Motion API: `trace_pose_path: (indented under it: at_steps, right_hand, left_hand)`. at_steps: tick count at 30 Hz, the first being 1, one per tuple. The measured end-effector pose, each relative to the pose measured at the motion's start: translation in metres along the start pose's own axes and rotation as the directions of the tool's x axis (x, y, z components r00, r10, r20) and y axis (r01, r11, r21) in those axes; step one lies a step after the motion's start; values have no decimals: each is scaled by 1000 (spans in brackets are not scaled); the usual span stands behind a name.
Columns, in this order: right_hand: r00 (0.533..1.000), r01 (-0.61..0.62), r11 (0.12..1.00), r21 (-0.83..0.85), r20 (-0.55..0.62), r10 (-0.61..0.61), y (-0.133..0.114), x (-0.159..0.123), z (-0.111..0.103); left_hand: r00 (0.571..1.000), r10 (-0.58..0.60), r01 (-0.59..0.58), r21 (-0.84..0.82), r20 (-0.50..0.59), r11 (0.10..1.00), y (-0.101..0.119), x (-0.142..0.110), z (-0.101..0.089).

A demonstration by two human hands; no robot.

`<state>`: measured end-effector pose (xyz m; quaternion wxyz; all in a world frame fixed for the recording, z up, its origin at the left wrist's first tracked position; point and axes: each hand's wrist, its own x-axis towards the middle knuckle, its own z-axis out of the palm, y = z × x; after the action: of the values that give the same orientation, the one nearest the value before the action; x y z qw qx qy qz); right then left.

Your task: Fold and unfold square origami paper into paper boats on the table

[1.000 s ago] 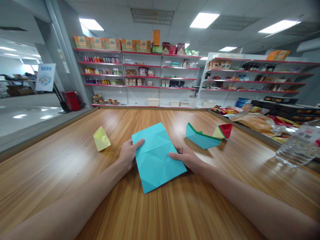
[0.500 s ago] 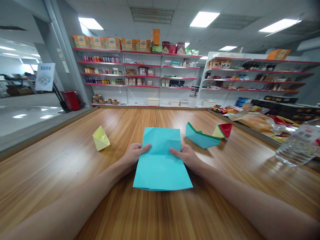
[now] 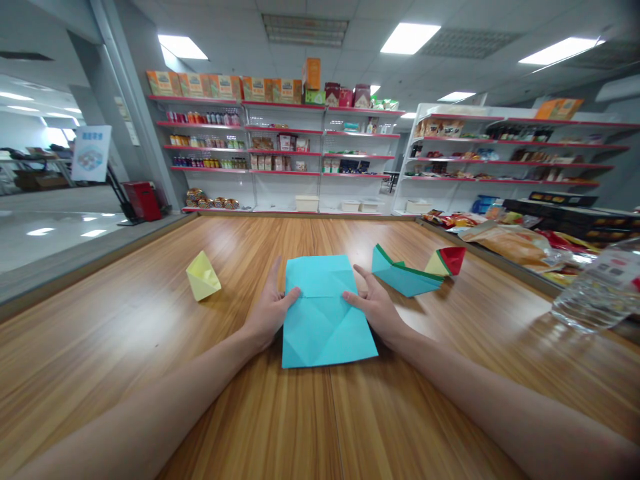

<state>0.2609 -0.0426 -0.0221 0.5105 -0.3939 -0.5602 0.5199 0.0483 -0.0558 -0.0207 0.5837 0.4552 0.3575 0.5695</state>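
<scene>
A sheet of turquoise paper (image 3: 325,327) is held up over the wooden table in the middle of the view. Creases run across it, one sideways near thumb height and others slanting through the lower half. My left hand (image 3: 271,307) grips its left edge, thumb on the face and index finger pointing up and away. On the opposite edge, my right hand (image 3: 379,305) does the same with its thumb on the face. Fingers behind the paper are hidden.
On the wooden table (image 3: 200,413) a yellow folded paper piece (image 3: 203,276) stands at left. A blue-green paper boat (image 3: 406,276) and a red-yellow folded piece (image 3: 449,261) sit at right. A clear plastic bottle (image 3: 597,287) and snack packs (image 3: 515,240) line the right edge.
The paper's lower edge has risen and the sheet has tilted, showing slanting creases. Both index fingers have lifted away from the sheet and point upward; the thumbs stay on it.
</scene>
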Motion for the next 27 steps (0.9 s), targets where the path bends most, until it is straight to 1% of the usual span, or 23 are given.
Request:
trace_pose_path:
  at_steps: [2, 3, 6, 10, 13, 15, 17, 21, 23, 27]
  right_hand:
    - [1000, 7, 1000, 3, -16, -6, 1, 1, -1]
    - [1000, 11, 1000, 14, 2, -11, 2, 1, -1]
    - [998, 21, 1000, 14, 56, -22, 5, 2, -1]
    - [995, 38, 999, 9, 91, -39, 7, 2, -2]
    - [992, 37, 998, 41, 116, -42, 7, 1, -4]
    - [992, 36, 999, 30, 123, -39, 8, 1, -4]
    - [992, 42, 999, -32, 123, -38, 9, 2, -5]
    - [995, 67, 966, -249, 87, -47, 13, 4, -6]
    - [995, 86, 940, -330, 80, -63, 14, 4, -6]
    - [990, 134, 891, -433, 106, -97, 16, 4, -7]
  left_hand:
    - [995, -25, 21, 41, 99, 999, 0, -1, 0]
    - [992, -34, 26, 69, 119, 997, 0, -1, -1]
    - [995, -37, 27, 105, 92, 994, -3, 1, -5]
    - [998, -44, 41, 64, 52, 997, -5, 4, -10]
    - [994, -65, 62, 40, 92, 997, -5, 3, -10]
    - [992, -69, 64, 50, 109, 997, -4, 3, -10]
    - [994, -64, 56, 90, 91, 994, -4, 3, -10]
    - [999, -41, 36, 197, 25, 980, -5, 4, -11]
    - [1000, -23, 20, 211, 15, 977, -5, 4, -10]
    - [999, 43, -43, 212, 5, 976, -5, 3, -9]
